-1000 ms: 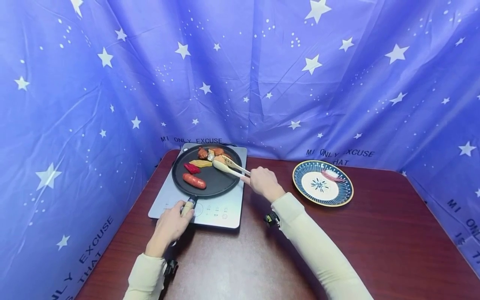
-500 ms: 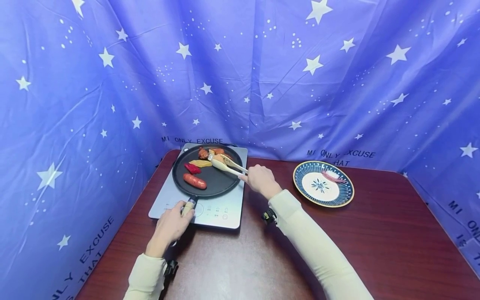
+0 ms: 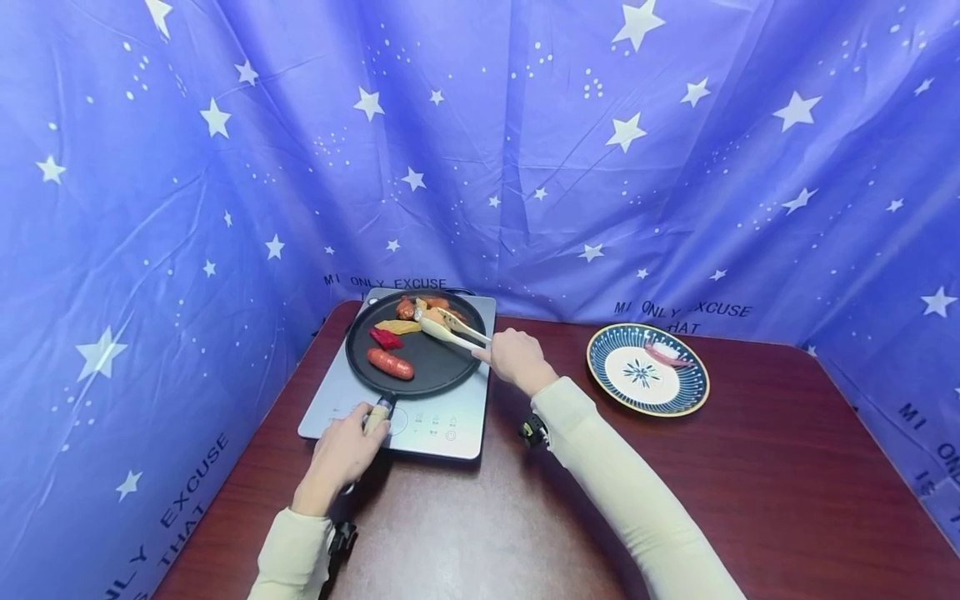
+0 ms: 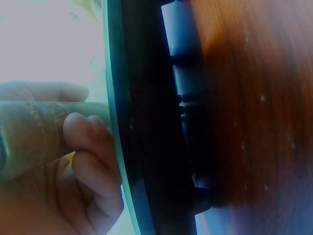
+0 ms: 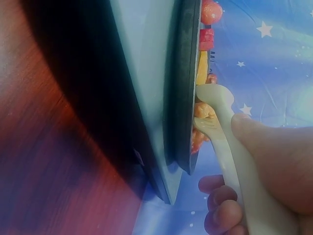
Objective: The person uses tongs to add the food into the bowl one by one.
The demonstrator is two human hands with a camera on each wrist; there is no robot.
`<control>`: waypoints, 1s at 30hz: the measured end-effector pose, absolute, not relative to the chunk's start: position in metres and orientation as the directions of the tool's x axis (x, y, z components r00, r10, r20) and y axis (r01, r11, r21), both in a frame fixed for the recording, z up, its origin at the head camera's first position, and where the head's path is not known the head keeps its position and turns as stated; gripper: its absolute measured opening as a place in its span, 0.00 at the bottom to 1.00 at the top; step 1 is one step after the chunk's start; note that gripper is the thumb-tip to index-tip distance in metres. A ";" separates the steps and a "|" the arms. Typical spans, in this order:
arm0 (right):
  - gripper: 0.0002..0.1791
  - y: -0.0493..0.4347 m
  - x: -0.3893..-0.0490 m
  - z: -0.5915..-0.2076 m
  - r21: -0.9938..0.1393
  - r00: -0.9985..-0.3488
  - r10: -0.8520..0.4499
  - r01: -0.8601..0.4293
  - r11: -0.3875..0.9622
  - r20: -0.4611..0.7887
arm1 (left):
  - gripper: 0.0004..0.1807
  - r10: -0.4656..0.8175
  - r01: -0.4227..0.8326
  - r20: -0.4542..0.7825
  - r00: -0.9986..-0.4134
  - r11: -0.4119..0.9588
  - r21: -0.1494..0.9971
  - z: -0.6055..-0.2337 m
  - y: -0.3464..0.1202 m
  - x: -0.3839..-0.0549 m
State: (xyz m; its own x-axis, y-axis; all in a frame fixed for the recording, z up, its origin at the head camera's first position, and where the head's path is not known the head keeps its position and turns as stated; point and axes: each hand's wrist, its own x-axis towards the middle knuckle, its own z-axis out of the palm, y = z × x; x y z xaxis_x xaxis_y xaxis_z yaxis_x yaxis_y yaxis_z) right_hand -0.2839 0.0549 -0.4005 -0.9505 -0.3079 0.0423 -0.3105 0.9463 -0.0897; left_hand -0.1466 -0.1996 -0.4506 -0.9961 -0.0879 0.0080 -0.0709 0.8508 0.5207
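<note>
My left hand (image 3: 348, 446) grips the wooden-looking handle (image 4: 36, 129) of a flat black frying pan (image 3: 438, 367). In my right hand (image 3: 517, 358) is a pair of cream tongs (image 5: 230, 132), thumb on one arm and fingers curled round the other. The tong tips lie over the right back part of the pan, on either side of an orange-brown food piece (image 5: 204, 110). A red sausage (image 3: 391, 363), a dark red piece (image 3: 386, 338) and a yellow strip (image 3: 397, 327) lie to their left. Several browned pieces (image 3: 408, 308) sit at the back of the pan.
Under the pan is a silver induction cooker (image 3: 442, 437) on the dark red wooden table (image 3: 780, 458). To the right stands a blue-patterned plate (image 3: 637, 375) bearing a reddish slice (image 3: 667, 355). Blue star-print curtains (image 3: 555, 167) hang close round the table.
The tongs and right hand have shifted slightly left over the pan. The left hand keeps its grip on the handle, and the pan has stayed in place.
</note>
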 end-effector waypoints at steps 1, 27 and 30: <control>0.29 0.054 -0.284 -0.401 -0.090 -0.951 -0.307 -0.309 0.947 0.040 | 0.23 -0.088 -0.072 0.006 -0.996 0.851 0.520 -0.451 -0.200 -0.146; 0.29 0.042 -0.289 -0.394 -0.067 -0.957 -0.291 -0.290 0.955 0.006 | 0.23 -0.089 -0.071 0.010 -0.996 0.847 0.527 -0.450 -0.199 -0.146; 0.30 0.042 -0.290 -0.394 -0.064 -0.958 -0.288 -0.287 0.956 -0.001 | 0.23 -0.089 -0.070 0.011 -0.996 0.849 0.524 -0.450 -0.199 -0.146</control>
State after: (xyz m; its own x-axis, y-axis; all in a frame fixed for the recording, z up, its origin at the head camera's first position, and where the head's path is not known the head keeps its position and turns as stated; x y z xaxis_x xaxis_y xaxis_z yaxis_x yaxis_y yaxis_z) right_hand -0.2899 0.0416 -0.3937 -0.9577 -0.2877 -0.0006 -0.2871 0.9558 -0.0643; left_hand -0.1461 -0.1989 -0.4501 -0.9960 -0.0892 0.0108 -0.0703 0.8486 0.5243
